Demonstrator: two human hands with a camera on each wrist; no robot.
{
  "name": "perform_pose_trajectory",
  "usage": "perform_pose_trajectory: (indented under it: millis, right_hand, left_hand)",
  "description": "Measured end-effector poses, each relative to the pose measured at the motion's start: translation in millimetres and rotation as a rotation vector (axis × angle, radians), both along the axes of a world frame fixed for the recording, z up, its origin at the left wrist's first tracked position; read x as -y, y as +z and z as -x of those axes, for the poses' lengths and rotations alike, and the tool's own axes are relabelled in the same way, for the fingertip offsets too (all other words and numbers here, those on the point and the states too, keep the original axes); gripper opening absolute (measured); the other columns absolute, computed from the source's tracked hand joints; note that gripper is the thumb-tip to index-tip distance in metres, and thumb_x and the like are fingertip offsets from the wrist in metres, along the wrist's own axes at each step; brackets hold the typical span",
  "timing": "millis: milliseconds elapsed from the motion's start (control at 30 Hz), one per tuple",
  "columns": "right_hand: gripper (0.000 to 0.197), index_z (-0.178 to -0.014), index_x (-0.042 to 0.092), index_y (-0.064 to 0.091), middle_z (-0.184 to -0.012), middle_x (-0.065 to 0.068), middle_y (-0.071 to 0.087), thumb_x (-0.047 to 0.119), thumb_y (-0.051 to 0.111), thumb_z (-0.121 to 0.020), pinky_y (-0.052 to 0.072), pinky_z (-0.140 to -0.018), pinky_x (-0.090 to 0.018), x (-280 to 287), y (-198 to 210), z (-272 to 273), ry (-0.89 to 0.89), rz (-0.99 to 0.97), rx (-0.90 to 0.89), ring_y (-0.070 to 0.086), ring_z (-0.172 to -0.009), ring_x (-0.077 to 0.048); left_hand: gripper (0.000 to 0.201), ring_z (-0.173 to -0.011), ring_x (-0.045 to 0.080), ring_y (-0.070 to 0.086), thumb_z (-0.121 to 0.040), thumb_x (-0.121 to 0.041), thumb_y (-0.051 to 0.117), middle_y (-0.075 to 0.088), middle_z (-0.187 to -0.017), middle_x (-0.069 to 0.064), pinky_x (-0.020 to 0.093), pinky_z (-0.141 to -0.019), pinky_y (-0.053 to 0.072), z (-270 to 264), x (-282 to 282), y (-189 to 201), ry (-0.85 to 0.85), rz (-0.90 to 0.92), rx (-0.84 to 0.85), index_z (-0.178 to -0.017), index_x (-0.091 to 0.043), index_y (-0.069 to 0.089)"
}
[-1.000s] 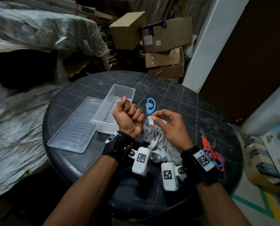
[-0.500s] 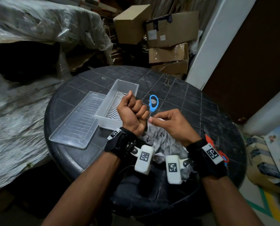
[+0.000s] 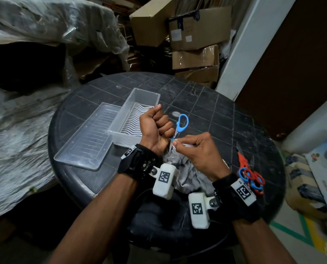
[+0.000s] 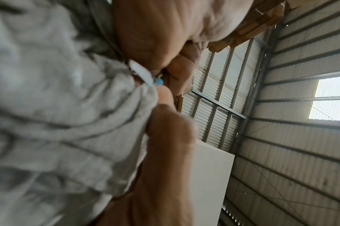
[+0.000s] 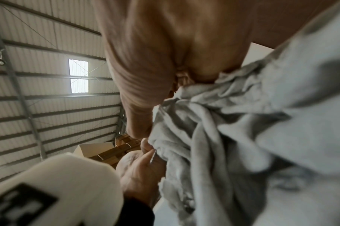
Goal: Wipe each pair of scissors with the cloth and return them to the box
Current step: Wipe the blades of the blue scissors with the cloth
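Cloth [image 3: 187, 168] slid lower, fingers [image 3: 175, 143] pinching (blade exposed)

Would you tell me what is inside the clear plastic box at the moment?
The clear plastic box shows only its ribbed bottom, with no scissors visible. The left hand covers its near right corner, so that part cannot be checked.

— Where did the box [image 3: 139, 103] sit on the round table [image 3: 225, 119]?
— Left of the middle, its lid [image 3: 88, 141] flat beside it, nearer the left edge
— And the hands?
— Near the front edge: left hand [image 3: 155, 130] just before the box, right hand [image 3: 197, 151] to its right, scissors [image 3: 180, 124] between them over the cloth [image 3: 189, 174]
— Anything else?
— More scissors [image 3: 251, 176] lay at the right edge
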State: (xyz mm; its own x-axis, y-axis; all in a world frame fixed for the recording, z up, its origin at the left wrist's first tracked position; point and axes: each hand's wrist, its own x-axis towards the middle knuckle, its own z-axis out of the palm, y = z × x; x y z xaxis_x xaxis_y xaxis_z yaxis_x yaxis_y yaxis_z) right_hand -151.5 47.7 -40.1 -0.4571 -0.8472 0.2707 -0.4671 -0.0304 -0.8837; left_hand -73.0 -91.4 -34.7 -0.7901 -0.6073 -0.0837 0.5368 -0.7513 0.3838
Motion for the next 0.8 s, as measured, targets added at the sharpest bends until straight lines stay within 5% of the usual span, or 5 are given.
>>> perform_pose_trajectory:
  millis: [233, 367, 433, 567, 800]
  right_hand:
    - [0.011, -0.086, 0.022, 0.085, -0.062, -0.002, 0.055, 0.014, 0.079, -0.090, 0.035, -0.058, -0.026, -8.3, 2.2, -4.3, -0.047, 0.034, -0.059, 0.043, -0.061, -0.009]
    - [0.012, -0.083, 0.024, 0.085, -0.063, -0.002, 0.065, 0.014, 0.081, -0.088, 0.042, -0.058, -0.036, -29.1, -8.9, -5.4, -0.019, 0.014, -0.077, 0.049, -0.058, -0.022]
    - [0.015, -0.086, 0.026, 0.085, -0.072, -0.004, 0.074, 0.013, 0.079, -0.091, 0.052, -0.072, -0.042, -38.9, -14.4, -6.7, -0.044, 0.052, -0.047, 0.061, -0.067, -0.025]
    - [0.010, -0.098, 0.013, 0.082, -0.095, -0.001, 0.081, 0.013, 0.074, -0.094, 0.058, -0.088, -0.032, -35.3, -12.4, -1.6, -0.156, 0.128, 0.151, 0.075, -0.093, -0.016]
    - [0.009, -0.101, 0.013, 0.081, -0.095, 0.003, 0.081, 0.012, 0.076, -0.093, 0.057, -0.084, -0.022, -7.3, -14.4, 7.6, -0.221, 0.176, 0.120, 0.076, -0.094, -0.013]
  left_hand:
    - [0.057, -0.033, 0.006, 0.009, -0.102, -0.023, 0.043, 0.015, -0.042, -0.009, 0.018, -0.030, 0.011, 1.5, -4.2, -1.5, -0.037, 0.005, -0.021, -0.049, -0.026, 0.023]
    - [0.062, -0.042, 0.010, 0.001, -0.104, -0.020, 0.035, 0.012, -0.042, -0.010, 0.018, -0.032, 0.007, -8.3, 28.9, 1.6, 0.079, -0.050, -0.101, -0.043, -0.024, 0.027]
    - [0.062, -0.041, 0.009, 0.001, -0.104, -0.020, 0.033, 0.016, -0.038, -0.009, 0.018, -0.031, 0.008, -11.4, 42.6, -0.4, 0.133, -0.067, -0.170, -0.042, -0.023, 0.028]
    - [0.061, -0.040, 0.010, 0.002, -0.104, -0.021, 0.034, 0.017, -0.037, -0.009, 0.019, -0.032, 0.010, -3.7, 31.5, -6.2, 0.160, -0.045, -0.211, -0.043, -0.024, 0.027]
    - [0.059, -0.039, 0.010, 0.006, -0.106, -0.028, 0.037, 0.013, -0.043, -0.007, 0.022, -0.033, 0.016, 2.4, 22.4, -9.4, 0.151, 0.000, -0.305, -0.048, -0.023, 0.027]
